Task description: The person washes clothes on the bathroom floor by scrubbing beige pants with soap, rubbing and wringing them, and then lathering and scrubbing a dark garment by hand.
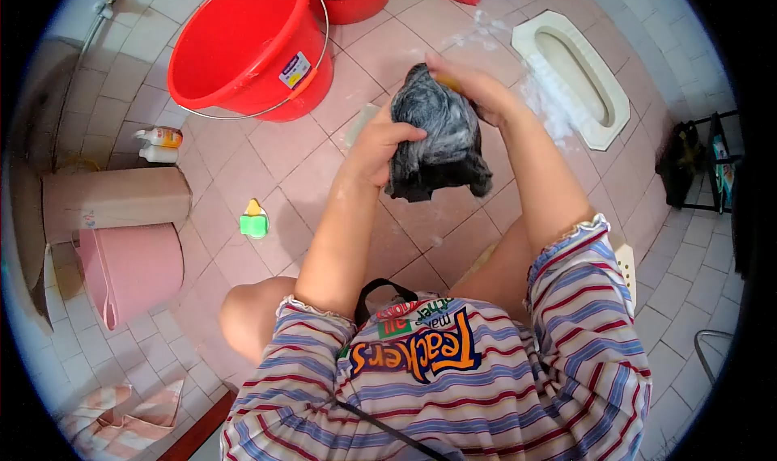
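Note:
A dark, wet cloth (441, 129) streaked with whitish lather hangs in front of me above the tiled floor. My left hand (379, 144) grips its left side, thumb lying over the front and fingers hidden behind. At the top right edge, my right hand (477, 89) is closed round a small yellow bar of soap (447, 80), mostly covered by the fingers and pressed against the cloth. Below and left of the hands, a green and yellow piece (253, 223) lies on the floor.
A large red bucket (312, 89) with a wire handle stands front left, another red bucket (356, 6) behind it. White foam (550, 105) lies beside the squat toilet (611, 129). Two bottles (160, 144) and a pink bin (137, 271) are at left. A black rack (716, 165) stands right.

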